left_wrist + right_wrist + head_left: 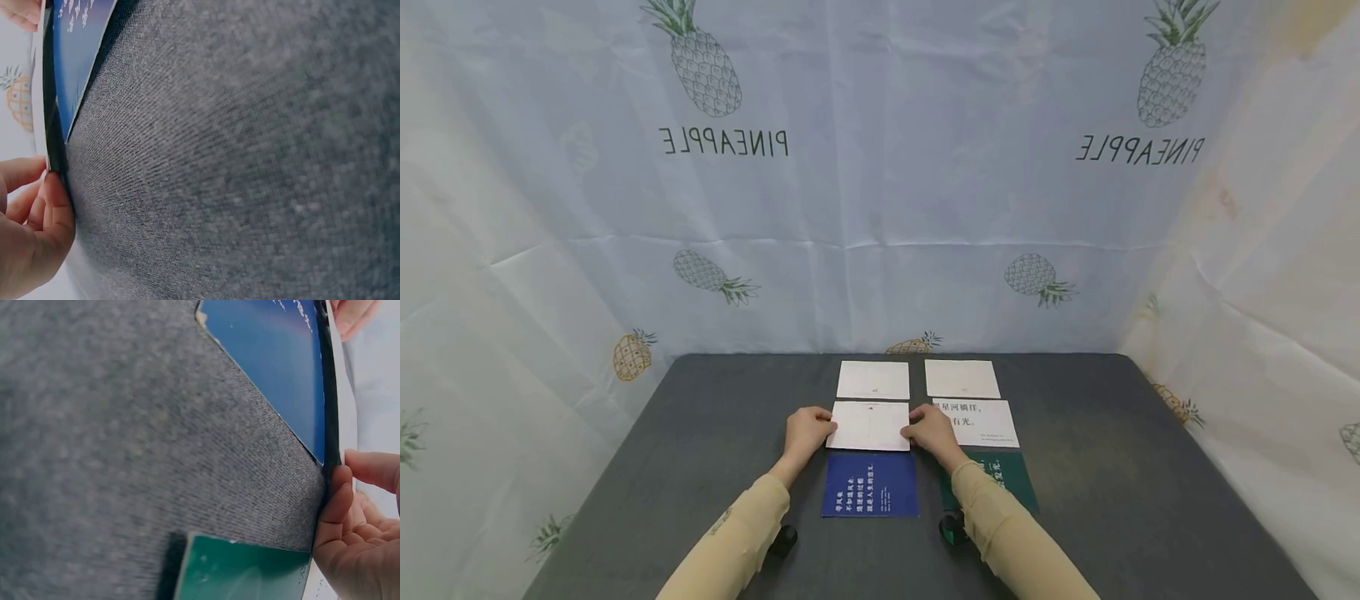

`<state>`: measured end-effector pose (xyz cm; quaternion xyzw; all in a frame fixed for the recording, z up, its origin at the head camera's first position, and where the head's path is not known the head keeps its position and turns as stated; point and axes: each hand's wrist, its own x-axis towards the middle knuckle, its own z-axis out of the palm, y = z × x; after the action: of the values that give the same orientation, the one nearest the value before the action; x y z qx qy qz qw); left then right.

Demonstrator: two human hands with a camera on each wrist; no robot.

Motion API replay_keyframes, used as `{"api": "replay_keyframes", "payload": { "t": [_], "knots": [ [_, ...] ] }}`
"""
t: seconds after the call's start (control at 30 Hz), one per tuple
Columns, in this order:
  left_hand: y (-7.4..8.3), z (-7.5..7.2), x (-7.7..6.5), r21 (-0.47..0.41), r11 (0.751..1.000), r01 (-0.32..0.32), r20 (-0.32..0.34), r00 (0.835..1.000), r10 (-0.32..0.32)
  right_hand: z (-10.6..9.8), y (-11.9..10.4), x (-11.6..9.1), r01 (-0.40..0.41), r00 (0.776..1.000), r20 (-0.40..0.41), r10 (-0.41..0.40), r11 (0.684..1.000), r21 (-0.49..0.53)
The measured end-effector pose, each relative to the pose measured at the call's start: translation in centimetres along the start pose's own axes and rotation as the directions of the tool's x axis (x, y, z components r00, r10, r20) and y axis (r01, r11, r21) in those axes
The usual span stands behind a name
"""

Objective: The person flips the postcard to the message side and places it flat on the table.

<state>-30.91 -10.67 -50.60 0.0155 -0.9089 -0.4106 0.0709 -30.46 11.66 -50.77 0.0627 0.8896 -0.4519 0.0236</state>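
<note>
Both hands hold one white card [870, 425] at its two sides, in the middle of the left column of cards. My left hand [808, 433] pinches the left edge; in the left wrist view, thumb and fingertips [57, 187] meet at a corner. The right hand [931, 429] pinches the opposite edge between thumb [372, 467] and fingers. In both wrist views the card is seen nearly edge-on, with a dark strip along its lower side. A blue card [887, 486] with white writing lies just in front of it.
Behind the held card lies a white card [872, 379]. The right column has a blank white card [962, 377], a white card with black writing [985, 422] and a green card [1022, 479], partly under the right forearm. A pineapple-print curtain [880, 167] hangs behind the dark table [1135, 483].
</note>
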Motion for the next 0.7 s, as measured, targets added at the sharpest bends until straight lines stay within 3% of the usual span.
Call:
{"api": "replay_keyframes", "payload": {
  "t": [0.43, 0.7],
  "knots": [
    [0.51, 0.5, -0.04, 0.059, 0.996, -0.064, -0.037, 0.997, 0.066, 0.05, -0.46, -0.04, 0.019, 1.0, -0.01, -0.02, 0.995, -0.099],
    [0.23, 0.69, -0.03, 0.107, 0.99, -0.095, -0.022, 0.995, 0.098, 0.09, -0.78, -0.03, 0.048, 0.999, -0.008, -0.05, 0.984, -0.173]
  ]
}}
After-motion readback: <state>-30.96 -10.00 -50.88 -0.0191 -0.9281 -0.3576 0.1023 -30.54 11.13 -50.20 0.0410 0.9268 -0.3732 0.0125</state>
